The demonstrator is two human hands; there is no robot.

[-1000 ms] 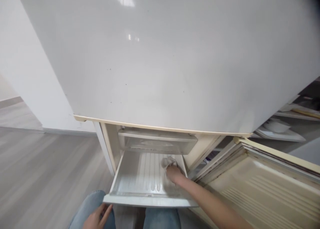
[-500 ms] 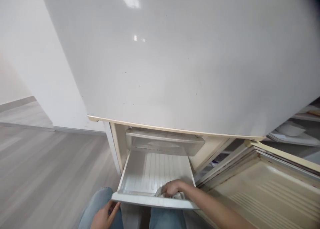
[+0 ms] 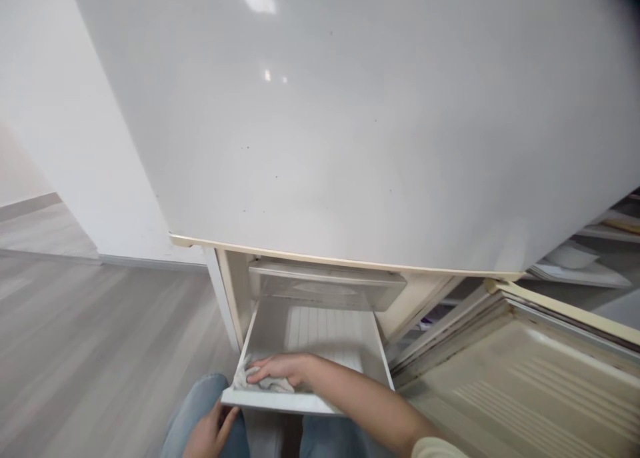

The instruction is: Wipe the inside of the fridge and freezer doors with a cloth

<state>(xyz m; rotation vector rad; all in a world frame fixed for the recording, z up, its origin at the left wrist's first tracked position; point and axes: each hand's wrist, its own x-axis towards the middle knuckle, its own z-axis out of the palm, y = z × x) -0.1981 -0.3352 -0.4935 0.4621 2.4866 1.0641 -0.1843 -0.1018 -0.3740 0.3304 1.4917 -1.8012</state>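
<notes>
My right hand (image 3: 284,368) presses a crumpled whitish cloth (image 3: 270,383) into the front left corner of the pulled-out white drawer (image 3: 325,331). Its fingers bend over the cloth and point left, and the forearm crosses the drawer's front edge. Below the drawer's front left corner, my left hand (image 3: 213,431) grips the edge of the drawer front, fingers curled. Ridges run along the drawer's bottom.
Above the drawer sits a second, translucent drawer (image 3: 330,288) inside the fridge. The large closed upper door (image 3: 325,125) fills the top of the view. An open lower door (image 3: 540,365) stands at right, beside shelves (image 3: 580,265). My knees (image 3: 200,411) are under the drawer.
My right hand has slid the cloth left along the inside of the drawer front, from right of the middle to the left corner. My left hand stays in place.
</notes>
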